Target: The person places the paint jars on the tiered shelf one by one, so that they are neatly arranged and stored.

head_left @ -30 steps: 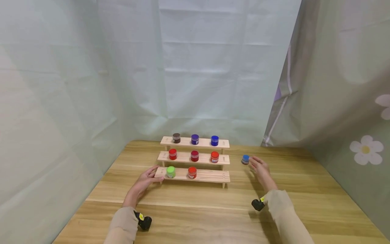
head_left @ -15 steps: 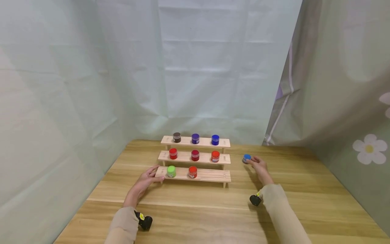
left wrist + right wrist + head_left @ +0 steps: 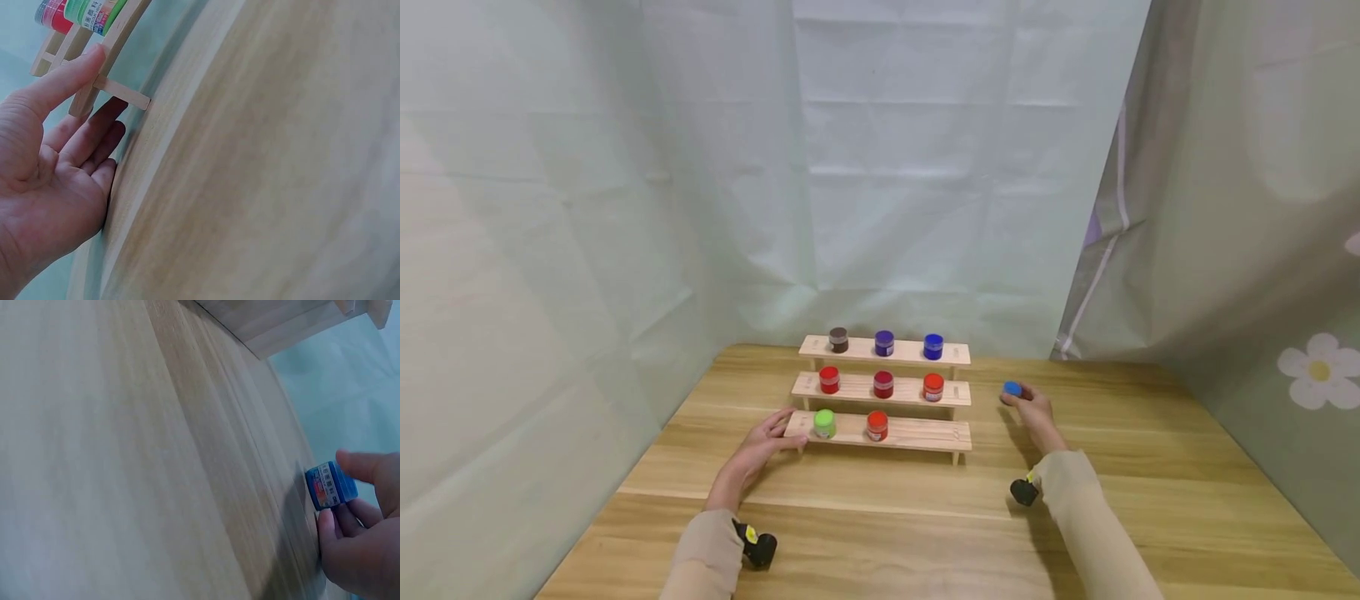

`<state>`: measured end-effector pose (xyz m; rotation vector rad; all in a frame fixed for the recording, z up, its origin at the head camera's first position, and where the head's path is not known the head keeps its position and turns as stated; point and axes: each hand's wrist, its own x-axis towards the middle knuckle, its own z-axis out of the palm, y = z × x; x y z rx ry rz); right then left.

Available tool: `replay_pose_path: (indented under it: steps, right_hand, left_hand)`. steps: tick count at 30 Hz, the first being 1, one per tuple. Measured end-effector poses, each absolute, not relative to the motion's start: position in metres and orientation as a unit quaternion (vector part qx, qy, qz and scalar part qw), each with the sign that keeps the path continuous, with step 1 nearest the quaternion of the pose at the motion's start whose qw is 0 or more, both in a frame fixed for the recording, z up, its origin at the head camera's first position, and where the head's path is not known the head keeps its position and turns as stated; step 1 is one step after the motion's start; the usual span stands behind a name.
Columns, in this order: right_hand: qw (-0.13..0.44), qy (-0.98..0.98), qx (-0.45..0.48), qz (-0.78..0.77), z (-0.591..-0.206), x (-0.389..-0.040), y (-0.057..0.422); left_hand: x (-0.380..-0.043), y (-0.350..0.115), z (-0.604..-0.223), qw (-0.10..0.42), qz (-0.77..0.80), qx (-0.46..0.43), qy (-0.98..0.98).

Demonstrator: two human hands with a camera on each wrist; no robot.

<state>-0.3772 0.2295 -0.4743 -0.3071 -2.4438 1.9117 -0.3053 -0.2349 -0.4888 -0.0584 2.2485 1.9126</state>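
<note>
My left hand (image 3: 760, 444) grips the left end of the lowest step of a three-step wooden rack (image 3: 917, 431). In the left wrist view its thumb lies on the board and the fingers are beneath. Right of the rack, my right hand (image 3: 1034, 413) pinches a small blue paint jar (image 3: 329, 486) between thumb and fingers. The jar appears to stand on the table. On the lowest step sit a light green paint jar (image 3: 824, 424) and a red paint jar (image 3: 877, 426), with bare board to their right.
The middle step bears three reddish jars, among them a dark red one (image 3: 883, 384). On the top step are a dark brown jar (image 3: 838, 340), a purple-blue jar (image 3: 884, 343) and a deep blue jar (image 3: 933, 347). Pale curtains (image 3: 910, 208) hang behind the wooden table (image 3: 880, 533).
My right hand has closed in on the blue jar, its fingers and thumb coming round it from the right side. The left hand keeps its place on the rack.
</note>
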Motion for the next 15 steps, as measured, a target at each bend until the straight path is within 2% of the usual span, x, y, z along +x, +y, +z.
replay_pose_path:
  steps: [7, 15]
  right_hand:
    - [0.065, -0.798, -0.127, 0.586, -0.4783, -0.3767, 0.2230]
    - [0.077, -0.808, -0.131, 0.569, -0.4772, -0.3766, 0.2241]
  left_hand:
    - [-0.3040, -0.2365, -0.4900, 0.101, 0.633, -0.025, 0.767]
    - [-0.3059, -0.2356, -0.4878, 0.103, 0.632, -0.023, 0.768]
